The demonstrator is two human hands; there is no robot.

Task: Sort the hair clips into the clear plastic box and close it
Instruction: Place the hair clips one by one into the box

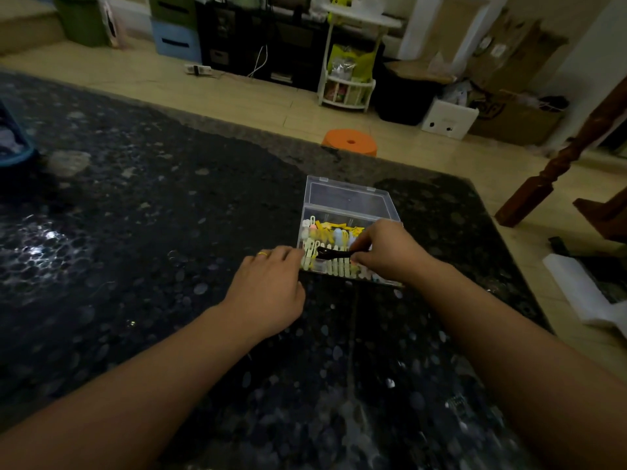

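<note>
Dark speckled stone table (135, 232), glossy, glare patch at left. Directly on it: clear plastic box (349, 212) near far right corner, lid open; blue container (13, 147) at left edge, partly out of view. Left hand (268, 290) resting on surface beside box.

The scene was dim and underexposed, the dark speckled desk (135, 205) nearly black. A patch of glare (white, mottled) sat on its left side. The tiled floor (258, 96) beyond looked brighter. Straight lines bowed toward the frame's edges, and the near forearms were soft.
</note>
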